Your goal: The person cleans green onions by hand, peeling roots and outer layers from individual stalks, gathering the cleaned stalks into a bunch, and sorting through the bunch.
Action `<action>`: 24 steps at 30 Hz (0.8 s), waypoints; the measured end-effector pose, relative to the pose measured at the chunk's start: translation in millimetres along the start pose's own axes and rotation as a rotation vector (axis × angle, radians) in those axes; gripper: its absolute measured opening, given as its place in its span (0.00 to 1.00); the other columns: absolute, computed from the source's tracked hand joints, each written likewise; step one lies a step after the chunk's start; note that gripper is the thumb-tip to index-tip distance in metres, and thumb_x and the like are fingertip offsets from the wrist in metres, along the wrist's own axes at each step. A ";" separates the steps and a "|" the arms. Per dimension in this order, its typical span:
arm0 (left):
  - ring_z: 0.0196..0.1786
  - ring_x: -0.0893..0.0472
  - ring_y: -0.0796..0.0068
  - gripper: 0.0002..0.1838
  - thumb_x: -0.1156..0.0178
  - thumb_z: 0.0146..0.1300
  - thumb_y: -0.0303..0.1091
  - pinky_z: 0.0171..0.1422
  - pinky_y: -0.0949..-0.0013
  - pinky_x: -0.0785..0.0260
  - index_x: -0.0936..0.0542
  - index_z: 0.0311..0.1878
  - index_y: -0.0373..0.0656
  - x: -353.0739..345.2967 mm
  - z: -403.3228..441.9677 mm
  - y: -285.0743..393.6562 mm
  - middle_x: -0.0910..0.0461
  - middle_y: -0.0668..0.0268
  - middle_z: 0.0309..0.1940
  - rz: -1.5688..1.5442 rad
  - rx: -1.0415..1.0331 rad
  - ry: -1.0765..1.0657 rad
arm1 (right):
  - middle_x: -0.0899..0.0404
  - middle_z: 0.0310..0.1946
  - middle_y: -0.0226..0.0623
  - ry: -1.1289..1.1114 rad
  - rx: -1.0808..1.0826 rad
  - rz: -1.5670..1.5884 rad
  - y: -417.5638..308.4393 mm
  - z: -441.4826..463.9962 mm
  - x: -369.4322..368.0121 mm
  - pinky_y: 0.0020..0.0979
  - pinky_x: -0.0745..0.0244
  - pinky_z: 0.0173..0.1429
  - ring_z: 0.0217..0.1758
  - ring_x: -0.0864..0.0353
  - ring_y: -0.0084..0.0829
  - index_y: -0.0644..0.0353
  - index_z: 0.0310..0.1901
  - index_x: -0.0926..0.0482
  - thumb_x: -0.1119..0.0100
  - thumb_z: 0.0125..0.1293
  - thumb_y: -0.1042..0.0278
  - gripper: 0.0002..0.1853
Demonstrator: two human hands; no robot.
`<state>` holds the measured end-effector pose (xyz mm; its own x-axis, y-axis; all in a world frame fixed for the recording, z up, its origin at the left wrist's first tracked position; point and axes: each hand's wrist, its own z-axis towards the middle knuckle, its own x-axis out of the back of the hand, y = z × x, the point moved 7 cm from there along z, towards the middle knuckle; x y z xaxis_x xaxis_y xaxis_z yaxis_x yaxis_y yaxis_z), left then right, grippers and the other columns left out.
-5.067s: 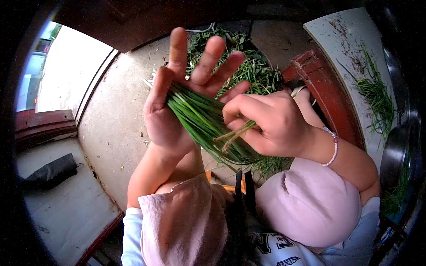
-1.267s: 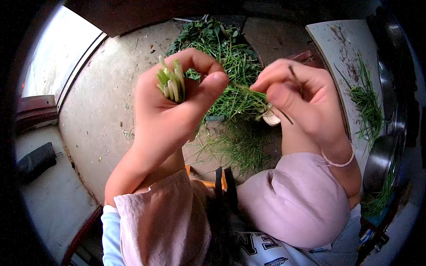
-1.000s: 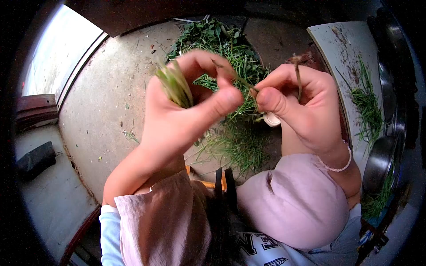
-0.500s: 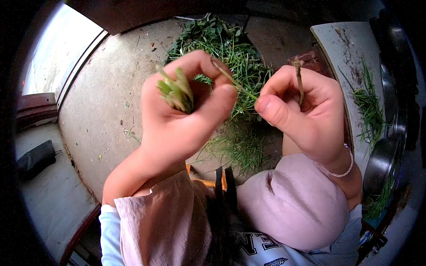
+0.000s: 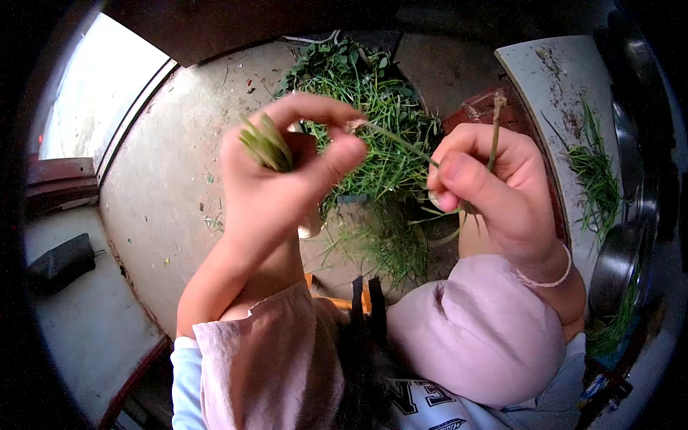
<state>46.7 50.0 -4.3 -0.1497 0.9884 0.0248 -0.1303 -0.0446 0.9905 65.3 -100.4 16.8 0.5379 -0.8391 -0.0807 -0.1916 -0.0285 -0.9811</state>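
Observation:
A bundle of cut pale-green stems (image 5: 266,145) is curled inside my left hand (image 5: 265,190), ends sticking up. Its thumb and index fingertip are close together at a pale, brownish bit (image 5: 354,125) on the end of a thin green stem (image 5: 401,143). That stem stretches across to my right hand (image 5: 505,183), whose thumb and fingers pinch it. Another stem with a brown root end (image 5: 498,107) stands up out of the right hand. Narrow leaves (image 5: 444,215) hang beneath that hand. Both hands are above a heap of long green leafy stalks (image 5: 358,86).
Scattered green blades (image 5: 394,244) lie on the concrete floor (image 5: 158,179) before my knees. On the right a pale board (image 5: 552,79) carries dirt and a grassy bunch (image 5: 595,172), beside metal bowls (image 5: 613,261). A dark object (image 5: 61,264) lies at left.
My left hand's index finger has straightened and its tip lies over the stem's end. A longer piece of stem shows between the hands. Leaves now show below the right hand.

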 end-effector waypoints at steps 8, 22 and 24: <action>0.31 0.30 0.73 0.09 0.40 0.47 0.32 0.37 0.72 0.39 0.28 0.27 0.36 -21.7 -9.9 15.9 0.28 0.62 0.26 -0.078 -0.099 -0.191 | 0.31 0.19 0.26 -0.083 0.055 -0.134 -0.2 -1.0 -9.1 0.14 0.43 0.26 0.21 0.36 0.12 0.64 0.26 0.28 0.48 0.56 0.70 0.06; 0.23 0.32 0.82 0.07 0.47 0.56 0.26 0.27 0.80 0.39 0.32 0.25 0.35 -27.1 -9.5 16.8 0.28 0.66 0.20 -0.192 -0.182 -0.094 | 0.30 0.20 0.28 -0.065 0.139 -0.286 -2.1 1.2 -13.6 0.15 0.41 0.25 0.21 0.36 0.13 0.65 0.25 0.29 0.52 0.58 0.69 0.08; 0.22 0.33 0.82 0.07 0.48 0.56 0.26 0.26 0.80 0.40 0.33 0.24 0.36 -26.4 -11.0 17.1 0.30 0.67 0.18 -0.147 -0.238 -0.078 | 0.30 0.20 0.28 -0.068 0.131 -0.265 -1.2 1.4 -15.8 0.15 0.41 0.25 0.21 0.36 0.13 0.65 0.25 0.30 0.52 0.58 0.69 0.09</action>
<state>37.7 21.5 10.5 -0.0375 0.9946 -0.0970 -0.3725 0.0762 0.9249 58.2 -86.4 19.0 0.6099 -0.7731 0.1741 0.0679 -0.1678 -0.9835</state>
